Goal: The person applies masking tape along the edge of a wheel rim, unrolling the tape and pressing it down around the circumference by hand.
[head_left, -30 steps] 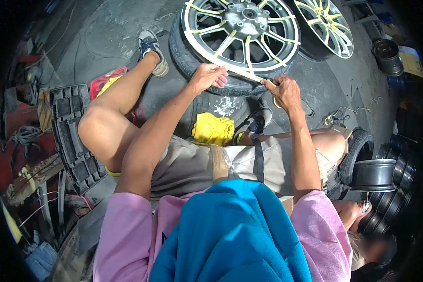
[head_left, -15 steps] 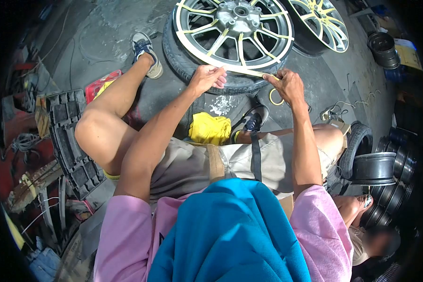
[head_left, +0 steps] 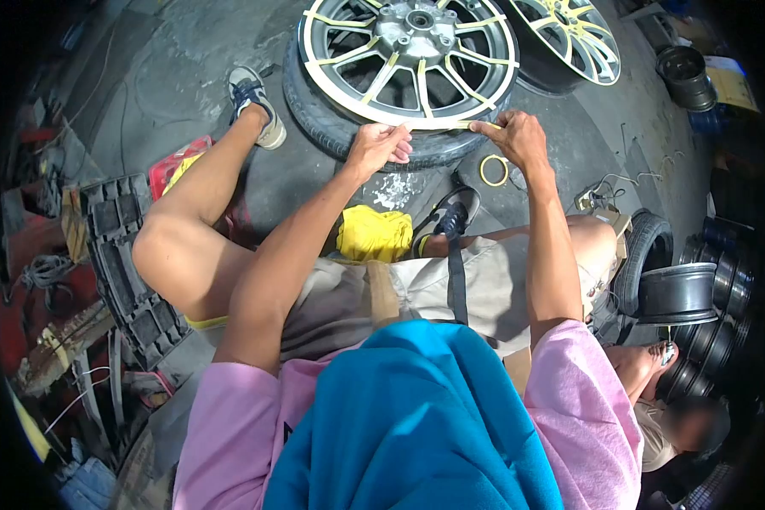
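Note:
A multi-spoke wheel rim [head_left: 416,38] lies on a black tire [head_left: 314,127] in front of me. Strips of pale yellow masking tape run along its spokes and outer lip. Between my two hands a length of masking tape [head_left: 440,125] stretches along the rim's near edge. My left hand [head_left: 379,150] is closed at the left end of this stretch, its thumb against the tape at the lip. My right hand [head_left: 521,143] pinches the tape farther right. On the floor below the right hand lies a tape roll [head_left: 483,173].
A second taped rim [head_left: 569,38] is at the upper right. A yellow cloth [head_left: 374,234] lies between my legs. At right are a tire [head_left: 652,255], a standing rim [head_left: 678,293] and a seated person [head_left: 667,429]. Black plastic parts [head_left: 136,263] are at left.
My right hand has moved in toward the rim, and the tape between my hands now runs closer along the lip. My left hand stays at the near edge. The view has shifted slightly.

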A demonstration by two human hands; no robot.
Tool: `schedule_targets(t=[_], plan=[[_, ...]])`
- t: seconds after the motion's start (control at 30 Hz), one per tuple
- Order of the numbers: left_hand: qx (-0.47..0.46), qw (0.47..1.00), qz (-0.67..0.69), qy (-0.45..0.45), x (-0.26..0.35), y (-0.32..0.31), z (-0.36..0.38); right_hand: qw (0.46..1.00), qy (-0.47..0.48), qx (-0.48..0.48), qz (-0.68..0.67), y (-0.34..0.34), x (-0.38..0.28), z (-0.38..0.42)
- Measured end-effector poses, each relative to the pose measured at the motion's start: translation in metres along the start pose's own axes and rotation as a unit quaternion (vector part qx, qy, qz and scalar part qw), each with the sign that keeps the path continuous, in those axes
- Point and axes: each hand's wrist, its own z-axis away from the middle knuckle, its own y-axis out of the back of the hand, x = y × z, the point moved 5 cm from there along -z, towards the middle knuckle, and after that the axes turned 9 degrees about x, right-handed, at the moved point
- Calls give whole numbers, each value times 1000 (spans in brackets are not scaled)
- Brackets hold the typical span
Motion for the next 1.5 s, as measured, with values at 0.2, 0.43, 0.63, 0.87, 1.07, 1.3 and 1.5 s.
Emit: schedule_targets(t=[0.2, 0.43, 0.63, 0.87, 1.07, 1.3, 1.5], plan=[[17, 1000, -5, 0, -1, -4, -1, 999, -8, -33, 17, -13, 6, 3], [32, 998, -47, -18, 6, -13, 6, 993, 88, 67, 29, 9, -26, 8], [23, 810, -463, -360, 81, 22, 58, 959, 188, 212, 21, -8, -31, 8], [60, 674, -596, -432, 104, 49, 68, 950, 208, 229, 33, -19, -25, 11], [32, 649, -628, -429, 112, 65, 54, 964, 171, 204, -18, -16, -23, 19], [36, 601, -676, -424, 123, 111, 9, 937, 252, 229, -77, -4, -83, 48], [61, 536, -766, -350, 132, 113, -5, 954, 240, 66, -168, -47, -130, 92]])
